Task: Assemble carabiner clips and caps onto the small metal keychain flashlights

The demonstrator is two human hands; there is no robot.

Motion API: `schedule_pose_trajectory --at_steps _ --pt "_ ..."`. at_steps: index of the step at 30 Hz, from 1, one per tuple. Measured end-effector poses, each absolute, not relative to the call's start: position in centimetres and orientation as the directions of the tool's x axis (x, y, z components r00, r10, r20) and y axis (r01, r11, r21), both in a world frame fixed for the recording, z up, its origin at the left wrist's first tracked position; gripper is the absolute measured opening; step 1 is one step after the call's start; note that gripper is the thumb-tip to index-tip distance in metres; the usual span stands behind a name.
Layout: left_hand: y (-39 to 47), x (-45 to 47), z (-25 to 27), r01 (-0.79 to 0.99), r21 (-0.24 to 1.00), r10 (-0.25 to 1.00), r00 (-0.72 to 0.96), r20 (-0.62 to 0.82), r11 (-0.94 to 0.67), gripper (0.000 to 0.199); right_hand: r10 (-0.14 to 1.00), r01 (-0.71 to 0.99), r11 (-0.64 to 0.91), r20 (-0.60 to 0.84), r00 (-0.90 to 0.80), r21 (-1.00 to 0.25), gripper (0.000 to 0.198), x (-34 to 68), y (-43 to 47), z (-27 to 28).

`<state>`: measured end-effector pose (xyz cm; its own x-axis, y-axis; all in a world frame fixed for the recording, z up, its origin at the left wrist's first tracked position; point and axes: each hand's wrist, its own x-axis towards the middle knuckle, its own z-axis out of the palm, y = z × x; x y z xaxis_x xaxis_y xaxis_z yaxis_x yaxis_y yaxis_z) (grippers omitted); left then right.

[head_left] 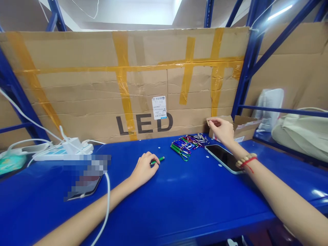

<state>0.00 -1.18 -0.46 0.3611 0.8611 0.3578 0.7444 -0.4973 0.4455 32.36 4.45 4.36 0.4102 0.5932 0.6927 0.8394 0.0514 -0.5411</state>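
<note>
My left hand [145, 167] is closed over the blue tabletop, thumb and fingers around a slim green metal tube [161, 159] whose end sticks out to the right. To its right lies a pile of small metal tubes [188, 142] in green, blue, purple, red and silver, some with carabiner clips. My right hand [222, 130], with a beaded bracelet at the wrist, is over a small open cardboard box [243, 128]. Its thumb and fingertips are pinched together; whether anything is between them I cannot make out. Beneath that forearm lies a phone [222, 158] with a dark screen.
A white power strip [61, 152] with plugs and cables stands at the left. Nearer me lies a second phone [85, 186], partly blurred, with a white cable [107, 205] looping over my left forearm. A large taped cardboard sheet [102, 102] and blue rack posts [246, 78] close off the back.
</note>
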Motion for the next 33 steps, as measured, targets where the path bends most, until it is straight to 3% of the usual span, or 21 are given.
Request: schedule_pose_trajectory --at_steps 3,5,7,18,33 --pt "-1.2 0.0 -0.3 0.741 0.447 0.860 0.370 0.352 -0.502 0.016 0.785 0.911 -0.049 0.548 0.288 -0.409 0.022 32.8 4.5 3.9" --pt "-1.2 0.0 -0.3 0.739 0.445 0.857 0.372 0.356 -0.505 0.016 0.898 0.970 -0.008 0.426 0.115 -0.244 0.019 32.7 4.8 3.3" --pt "-1.2 0.0 -0.4 0.737 0.440 0.852 0.377 0.362 -0.513 0.016 0.941 0.988 0.073 0.337 -0.024 -0.133 0.019 32.6 5.2 2.5" --pt "-1.2 -0.1 -0.6 0.732 0.455 0.857 0.372 0.358 -0.507 0.016 0.951 0.989 0.126 0.276 -0.141 0.073 0.027 31.6 5.1 1.0" --pt "-1.3 0.0 -0.2 0.731 0.498 0.883 0.349 0.314 -0.466 0.016 0.963 0.994 0.067 0.256 -0.087 0.084 0.028 31.3 4.8 0.6"
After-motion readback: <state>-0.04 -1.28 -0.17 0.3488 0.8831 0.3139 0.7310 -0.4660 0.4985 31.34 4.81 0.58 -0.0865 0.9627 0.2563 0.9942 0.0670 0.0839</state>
